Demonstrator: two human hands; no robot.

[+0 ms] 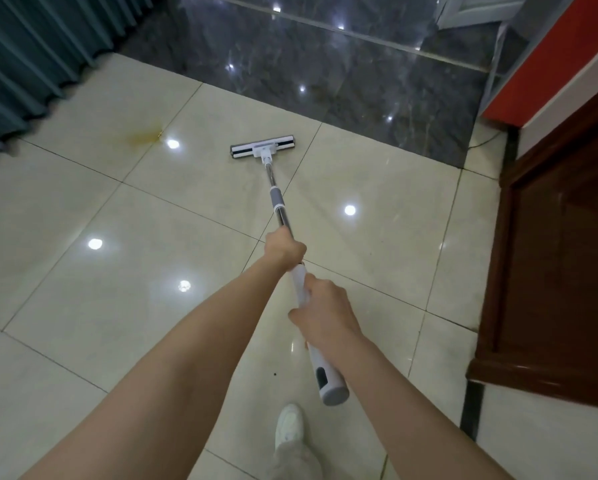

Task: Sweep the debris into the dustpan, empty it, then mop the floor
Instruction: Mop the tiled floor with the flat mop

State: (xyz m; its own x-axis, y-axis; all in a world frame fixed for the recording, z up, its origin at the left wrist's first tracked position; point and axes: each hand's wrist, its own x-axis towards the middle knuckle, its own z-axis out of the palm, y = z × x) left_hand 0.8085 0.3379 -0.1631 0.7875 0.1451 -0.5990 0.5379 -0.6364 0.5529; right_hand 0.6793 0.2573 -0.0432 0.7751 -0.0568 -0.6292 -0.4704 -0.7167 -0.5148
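Mopping stage, judging by the tool in hand. Right hand [321,315] is nearer the body, fingers curled round the white grip of the mop [277,202]. Left hand [285,247] is further along, wrapped round the metal shaft. Long axis runs away from the person, leaning slightly left. Mop head [263,149] lies crosswise, apparently flat on the cream floor [83,202], just short of the dark tiles [325,64]. Yellowish stain [145,136] lies left of the head, apart from it.

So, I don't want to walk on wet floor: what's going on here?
A person is mopping the pale tiles. Their left grip is on the mop's metal pole, the right grip on its white handle. The mop head lies flat near the dark tiles; a yellowish stain sits to its left.
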